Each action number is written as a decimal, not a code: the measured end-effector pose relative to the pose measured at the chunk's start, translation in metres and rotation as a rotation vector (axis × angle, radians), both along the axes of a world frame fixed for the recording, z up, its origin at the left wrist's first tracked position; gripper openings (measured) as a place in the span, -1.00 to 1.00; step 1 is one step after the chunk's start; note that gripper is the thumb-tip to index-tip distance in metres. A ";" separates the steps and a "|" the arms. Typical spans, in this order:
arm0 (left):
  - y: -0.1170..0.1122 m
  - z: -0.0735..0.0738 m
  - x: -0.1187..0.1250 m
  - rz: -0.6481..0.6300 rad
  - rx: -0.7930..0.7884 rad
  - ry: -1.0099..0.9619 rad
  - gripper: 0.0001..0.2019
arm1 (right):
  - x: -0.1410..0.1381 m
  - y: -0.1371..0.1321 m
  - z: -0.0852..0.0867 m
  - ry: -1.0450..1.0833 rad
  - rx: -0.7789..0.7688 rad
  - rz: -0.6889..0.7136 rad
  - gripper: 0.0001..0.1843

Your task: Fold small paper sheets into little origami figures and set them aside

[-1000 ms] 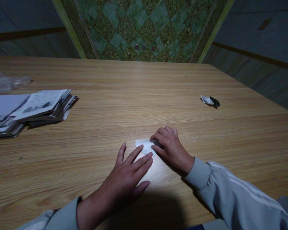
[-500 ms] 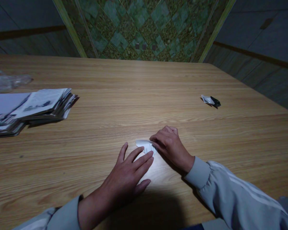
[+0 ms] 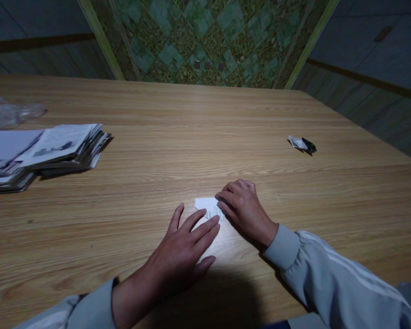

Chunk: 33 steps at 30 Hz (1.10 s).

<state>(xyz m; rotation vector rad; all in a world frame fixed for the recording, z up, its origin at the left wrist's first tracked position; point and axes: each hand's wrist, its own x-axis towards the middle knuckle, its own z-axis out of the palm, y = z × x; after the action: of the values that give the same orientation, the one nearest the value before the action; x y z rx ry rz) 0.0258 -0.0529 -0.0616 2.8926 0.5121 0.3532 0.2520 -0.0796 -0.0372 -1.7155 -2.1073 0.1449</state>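
Observation:
A small folded piece of white paper [image 3: 205, 204] with faint print lies on the wooden table in front of me. My left hand [image 3: 188, 244] is spread over its near side, with the fingertips resting on the paper. At the paper's right end, my right hand [image 3: 243, 205] has thumb and fingers pinched together on the edge. The right corner of the paper is hidden under those fingers.
To the left, stacks of printed papers [image 3: 65, 144] lie on the table [image 3: 157, 151], with a clear plastic bag [image 3: 13, 115] behind them. A small folded white-and-black paper piece [image 3: 302, 144] sits at the right. A green patterned wall panel [image 3: 205, 41] is beyond the table.
The paper's far strip was raised and curled half a second ago and now lies flatter. My right hand has shifted very slightly; my left hand is nearly still.

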 end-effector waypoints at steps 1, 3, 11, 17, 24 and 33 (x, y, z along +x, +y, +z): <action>0.000 0.000 0.000 0.000 -0.001 -0.001 -0.54 | 0.000 0.000 0.000 0.005 -0.015 -0.005 -0.92; 0.000 0.001 0.000 0.000 -0.002 -0.004 -0.54 | 0.000 -0.001 0.000 0.020 -0.036 -0.012 -0.91; 0.000 0.001 0.000 -0.005 -0.008 -0.002 -0.55 | 0.000 0.000 -0.001 0.055 -0.009 0.000 -0.89; -0.001 0.000 -0.001 -0.004 0.003 -0.007 -0.55 | 0.001 0.000 -0.001 0.103 0.033 0.030 -0.92; -0.001 0.001 0.001 0.000 -0.003 0.000 -0.54 | 0.002 0.000 -0.001 0.029 0.027 0.088 -0.93; -0.002 0.002 0.000 0.002 0.013 -0.003 -0.57 | 0.007 0.001 0.003 -0.033 -0.013 0.194 -0.87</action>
<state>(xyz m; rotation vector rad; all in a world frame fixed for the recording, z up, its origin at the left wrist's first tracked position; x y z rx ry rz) 0.0263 -0.0550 -0.0594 2.9034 0.5145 0.3624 0.2588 -0.0784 -0.0343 -1.5274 -2.3001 0.1878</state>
